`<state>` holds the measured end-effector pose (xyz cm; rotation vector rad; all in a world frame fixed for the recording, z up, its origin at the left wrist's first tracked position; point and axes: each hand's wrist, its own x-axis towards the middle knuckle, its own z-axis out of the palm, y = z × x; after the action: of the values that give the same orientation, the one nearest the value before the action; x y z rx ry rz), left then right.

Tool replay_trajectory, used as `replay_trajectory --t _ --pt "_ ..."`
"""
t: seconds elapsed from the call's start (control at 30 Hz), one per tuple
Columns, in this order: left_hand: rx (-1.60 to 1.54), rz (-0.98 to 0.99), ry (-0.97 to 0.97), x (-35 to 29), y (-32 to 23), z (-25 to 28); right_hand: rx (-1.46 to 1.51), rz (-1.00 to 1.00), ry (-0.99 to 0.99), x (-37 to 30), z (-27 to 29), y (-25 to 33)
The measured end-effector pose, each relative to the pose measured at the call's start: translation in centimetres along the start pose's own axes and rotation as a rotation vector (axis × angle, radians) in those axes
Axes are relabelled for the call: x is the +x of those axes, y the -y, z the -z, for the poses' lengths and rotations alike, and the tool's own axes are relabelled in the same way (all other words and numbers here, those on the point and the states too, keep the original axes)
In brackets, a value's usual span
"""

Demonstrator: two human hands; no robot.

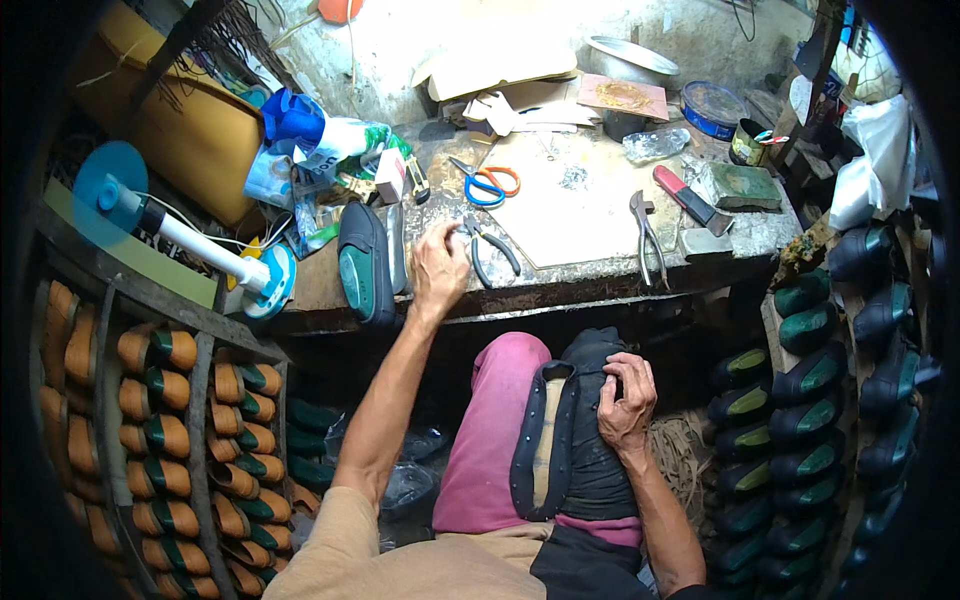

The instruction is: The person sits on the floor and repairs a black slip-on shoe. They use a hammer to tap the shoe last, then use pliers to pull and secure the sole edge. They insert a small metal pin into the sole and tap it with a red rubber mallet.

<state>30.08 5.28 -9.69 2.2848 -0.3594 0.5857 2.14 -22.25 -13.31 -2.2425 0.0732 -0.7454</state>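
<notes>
My left hand (pixel 438 268) is over the workbench with its fingers curled and fingertips close together. Anything they pinch is too small to make out. Right beside those fingertips lie black-handled pliers (pixel 484 250). My right hand (pixel 627 402) rests on the dark cloth (pixel 596 450) over my right thigh, fingers loosely bent and apart. Between my thighs lies an upturned shoe (pixel 541 445), its dark upper edge studded with small nails around a pale sole. A dark shoe with a green panel (pixel 366 268) stands on the bench left of my left hand.
Scissors (pixel 485 188), pincers (pixel 648 238) and a red-handled tool (pixel 690 200) lie on the bench (pixel 590 225). A blue-and-white fan (pixel 200 245) leans at the left. Racks of brown shoes (pixel 165 435) and dark shoes (pixel 805 440) flank my legs.
</notes>
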Motion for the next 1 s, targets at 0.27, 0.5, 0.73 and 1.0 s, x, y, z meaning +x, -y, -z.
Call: replay_trajectory --t 0.27,0.5,0.73,1.0 --pt "0.111 -0.013 0.116 -1.5 -1.8 -2.6 0.004 0.041 0.007 0.0 -0.5 0.1" --pt "0.228 0.015 0.093 -3.1 0.5 1.5 -0.005 0.032 -0.005 -0.1 0.1 -0.3" --pt "0.445 -0.094 0.203 -0.1 4.8 1.1 0.019 -0.012 0.006 0.0 -0.4 0.2" --pt "0.068 -0.036 -0.065 -4.4 -3.7 1.9 0.030 -0.014 -0.017 -0.2 -0.2 -0.1"
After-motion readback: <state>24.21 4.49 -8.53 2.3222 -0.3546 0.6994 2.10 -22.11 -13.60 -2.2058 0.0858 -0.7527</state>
